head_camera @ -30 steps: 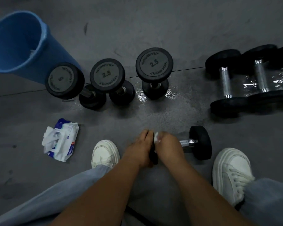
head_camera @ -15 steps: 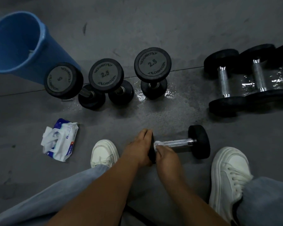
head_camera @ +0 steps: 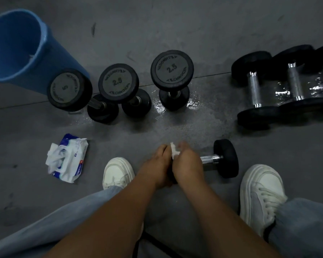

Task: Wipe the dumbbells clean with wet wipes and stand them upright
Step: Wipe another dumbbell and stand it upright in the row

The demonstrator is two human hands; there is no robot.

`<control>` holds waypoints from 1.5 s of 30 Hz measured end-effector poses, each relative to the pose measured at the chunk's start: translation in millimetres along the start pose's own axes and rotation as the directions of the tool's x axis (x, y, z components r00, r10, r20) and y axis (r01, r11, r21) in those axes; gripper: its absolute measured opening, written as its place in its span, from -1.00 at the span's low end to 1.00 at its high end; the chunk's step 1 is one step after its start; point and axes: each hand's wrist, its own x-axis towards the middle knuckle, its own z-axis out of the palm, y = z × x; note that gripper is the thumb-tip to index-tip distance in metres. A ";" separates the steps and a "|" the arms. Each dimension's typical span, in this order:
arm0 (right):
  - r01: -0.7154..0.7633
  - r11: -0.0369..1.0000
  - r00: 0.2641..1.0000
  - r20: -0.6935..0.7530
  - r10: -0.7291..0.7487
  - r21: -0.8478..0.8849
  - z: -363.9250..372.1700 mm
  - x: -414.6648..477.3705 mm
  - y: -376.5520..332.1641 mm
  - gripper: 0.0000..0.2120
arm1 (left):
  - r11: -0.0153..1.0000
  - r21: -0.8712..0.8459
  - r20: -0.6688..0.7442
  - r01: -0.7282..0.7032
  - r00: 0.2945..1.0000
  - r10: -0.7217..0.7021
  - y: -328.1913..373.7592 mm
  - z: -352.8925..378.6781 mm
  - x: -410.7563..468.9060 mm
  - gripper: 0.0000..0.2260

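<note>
place: gym | evidence: rubber floor (head_camera: 175, 25); dumbbells (head_camera: 172, 71) in rows

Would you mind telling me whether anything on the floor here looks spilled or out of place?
Yes: the floor is wet and shiny beside the right-hand upright dumbbell, and wipes spill loosely from the open pack.

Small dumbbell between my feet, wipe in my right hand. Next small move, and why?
Probably slide the right hand and its wipe along the handle toward the far head: that chrome stretch lies uncovered, and the left hand grips the dumbbell by its near end.
</note>
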 end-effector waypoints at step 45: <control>-0.002 0.994 0.991 0.134 0.016 -0.107 18.3 -7.1 24.0 -0.70 | 1.000 -0.020 -0.005 -0.016 1.000 0.016 -1.9 2.9 2.7 0.00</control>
